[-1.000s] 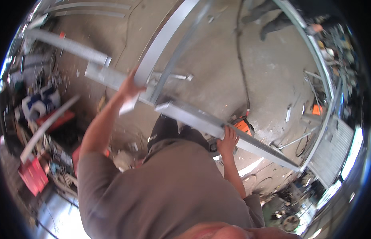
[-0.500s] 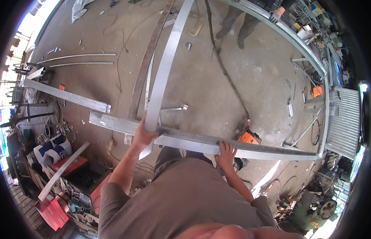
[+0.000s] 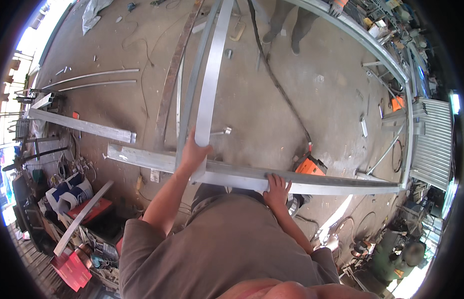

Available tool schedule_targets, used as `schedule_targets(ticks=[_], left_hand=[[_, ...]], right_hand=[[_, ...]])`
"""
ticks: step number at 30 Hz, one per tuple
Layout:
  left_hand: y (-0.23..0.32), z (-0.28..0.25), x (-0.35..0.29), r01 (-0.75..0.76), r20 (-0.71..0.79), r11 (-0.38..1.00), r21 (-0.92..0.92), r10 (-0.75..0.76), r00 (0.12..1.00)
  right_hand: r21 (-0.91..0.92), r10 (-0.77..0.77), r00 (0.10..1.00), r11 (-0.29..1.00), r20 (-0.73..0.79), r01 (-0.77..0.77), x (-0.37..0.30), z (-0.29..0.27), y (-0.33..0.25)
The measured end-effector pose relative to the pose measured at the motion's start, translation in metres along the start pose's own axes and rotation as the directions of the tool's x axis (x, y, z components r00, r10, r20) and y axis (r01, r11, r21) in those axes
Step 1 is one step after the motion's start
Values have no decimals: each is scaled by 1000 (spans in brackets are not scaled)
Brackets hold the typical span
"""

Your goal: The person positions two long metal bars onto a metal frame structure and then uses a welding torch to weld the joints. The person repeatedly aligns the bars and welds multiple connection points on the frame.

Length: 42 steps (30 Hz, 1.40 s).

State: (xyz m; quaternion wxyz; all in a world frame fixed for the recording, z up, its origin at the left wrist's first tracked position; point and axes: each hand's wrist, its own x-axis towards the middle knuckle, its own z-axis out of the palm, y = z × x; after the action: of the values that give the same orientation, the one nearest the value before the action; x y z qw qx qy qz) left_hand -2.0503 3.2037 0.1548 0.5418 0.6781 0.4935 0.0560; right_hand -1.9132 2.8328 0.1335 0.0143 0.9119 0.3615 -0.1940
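My left hand (image 3: 194, 152) is closed around the near part of a long silver metal tube (image 3: 214, 74), which runs away from me to the far edge. Its near end overlaps the silver frame tube (image 3: 336, 188) lying crosswise in front of my body. My right hand (image 3: 277, 191) grips that crosswise tube, fingers curled over its upper edge; its thumb is hard to see. A second grey tube (image 3: 193, 84) runs close along the left side of the one I hold. A rusty brown bar (image 3: 169, 94) lies farther left.
An orange machine (image 3: 310, 166) with a thick dark cable (image 3: 281, 85) sits on the floor beyond the crosswise tube. The frame's far side (image 3: 359, 31) curves round to the right; another person's gloved hand (image 3: 336, 7) is by it. A C-clamp (image 3: 238, 31) lies far off.
My left hand has shifted right and farther from me with the long tube, uncovering the grey tube beside it. My right hand stays on the crosswise tube. The other person's gloved hand has moved slightly.
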Motion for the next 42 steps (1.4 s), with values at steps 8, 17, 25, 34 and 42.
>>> schedule_targets(ticks=[8,17,25,34,42], left_hand=[[-41,-18,58,-104,-195,795,598,269,943],[-69,-7,77,-55,-150,850,524,156,976],[-99,-10,69,-127,-117,914,386,185,976],[-96,-7,59,-111,-148,927,359,174,973],[-95,-2,53,-132,-188,941,312,197,962]], right_hand=[[-49,-63,997,997,33,65,18,8,10],[-49,-99,994,994,52,101,27,9,10],[-81,-127,991,988,41,130,31,8,15],[-66,-164,984,983,65,169,33,6,10],[-90,-184,982,978,30,186,34,6,12]])
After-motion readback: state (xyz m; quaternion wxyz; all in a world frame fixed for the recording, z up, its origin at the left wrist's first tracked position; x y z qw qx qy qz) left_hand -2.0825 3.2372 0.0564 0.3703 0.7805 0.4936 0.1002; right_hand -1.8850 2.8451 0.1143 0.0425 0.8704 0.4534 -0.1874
